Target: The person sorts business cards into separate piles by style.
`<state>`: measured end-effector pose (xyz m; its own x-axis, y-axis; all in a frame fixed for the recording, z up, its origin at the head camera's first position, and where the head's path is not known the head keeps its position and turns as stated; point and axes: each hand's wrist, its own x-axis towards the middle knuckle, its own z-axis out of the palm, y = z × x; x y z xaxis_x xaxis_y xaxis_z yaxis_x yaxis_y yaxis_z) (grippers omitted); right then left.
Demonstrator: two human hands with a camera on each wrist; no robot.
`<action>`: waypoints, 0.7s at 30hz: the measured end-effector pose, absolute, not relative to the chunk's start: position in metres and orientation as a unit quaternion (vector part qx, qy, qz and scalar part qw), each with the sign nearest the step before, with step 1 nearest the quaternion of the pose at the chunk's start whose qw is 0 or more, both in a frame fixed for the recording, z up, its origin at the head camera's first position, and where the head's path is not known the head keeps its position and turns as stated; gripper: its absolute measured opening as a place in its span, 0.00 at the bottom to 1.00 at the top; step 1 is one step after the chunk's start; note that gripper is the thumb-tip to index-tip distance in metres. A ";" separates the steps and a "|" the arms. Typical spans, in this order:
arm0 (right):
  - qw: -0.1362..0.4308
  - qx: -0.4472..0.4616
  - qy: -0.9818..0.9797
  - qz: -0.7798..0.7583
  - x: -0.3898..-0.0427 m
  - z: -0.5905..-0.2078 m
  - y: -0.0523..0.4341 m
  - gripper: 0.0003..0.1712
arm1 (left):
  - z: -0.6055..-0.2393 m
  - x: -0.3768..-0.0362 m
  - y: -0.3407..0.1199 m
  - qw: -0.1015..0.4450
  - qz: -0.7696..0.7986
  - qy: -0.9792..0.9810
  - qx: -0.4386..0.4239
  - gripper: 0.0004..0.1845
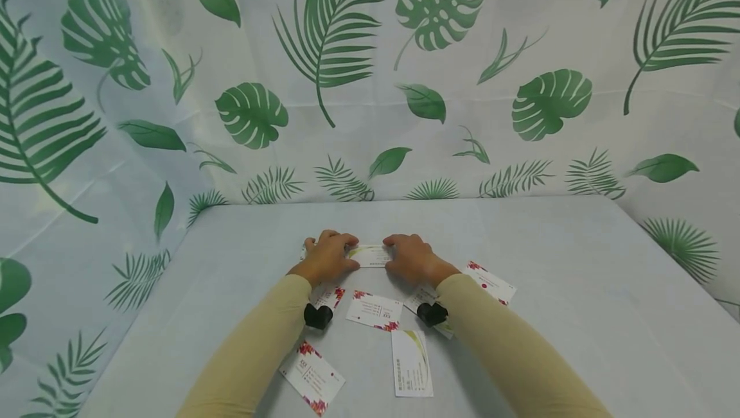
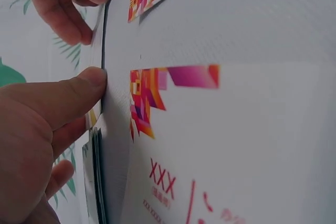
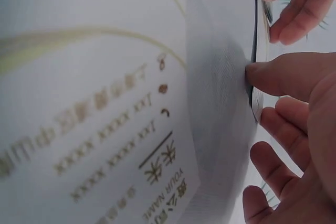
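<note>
A small stack of business cards [image 1: 370, 255] lies on the grey table [image 1: 578, 277] between my two hands. My left hand [image 1: 334, 253] grips its left end and my right hand [image 1: 405, 255] grips its right end, fingers curled over the far edge and thumbs at the near edge. In the left wrist view my thumb [image 2: 79, 90] presses the stack's edge [image 2: 97, 145], with the other hand's fingers [image 2: 68, 9] beyond. The right wrist view shows my thumb [image 3: 283, 74] against the stack's edge [image 3: 256, 72].
Loose cards lie near my forearms: red-patterned ones [image 1: 374, 311], [image 1: 313, 377], [image 1: 491, 282] and a green-arc one [image 1: 412, 363]. A red-patterned card [image 2: 226, 145] fills the left wrist view, a green-arc card [image 3: 94, 103] the right. A leaf-print cloth [image 1: 370, 84] walls the table's back and sides.
</note>
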<state>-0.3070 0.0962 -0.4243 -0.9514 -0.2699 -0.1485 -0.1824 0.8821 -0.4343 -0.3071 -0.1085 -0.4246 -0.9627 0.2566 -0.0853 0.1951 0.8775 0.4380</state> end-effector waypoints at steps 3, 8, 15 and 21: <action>0.105 -0.114 0.964 -0.216 -0.308 -0.422 0.096 0.32 | -0.423 -0.309 -0.110 0.069 0.222 0.965 0.120 0.27; 0.107 -0.107 0.964 -0.219 -0.309 -0.420 0.094 0.32 | -0.421 -0.311 -0.110 0.069 0.215 0.966 0.123 0.28; 0.101 -0.123 0.962 -0.221 -0.307 -0.422 0.096 0.33 | -0.425 -0.310 -0.111 0.074 0.204 0.968 0.126 0.31; 0.094 -0.135 0.955 -0.247 -0.293 -0.418 0.107 0.33 | -0.420 -0.305 -0.108 0.074 0.205 0.964 0.152 0.31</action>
<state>-0.2932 0.1075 -0.4181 -0.9458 -0.3046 -0.1126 -0.2117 0.8413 -0.4973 -0.3045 -0.1076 -0.4201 -0.9431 0.3230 -0.0795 0.2626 0.8696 0.4180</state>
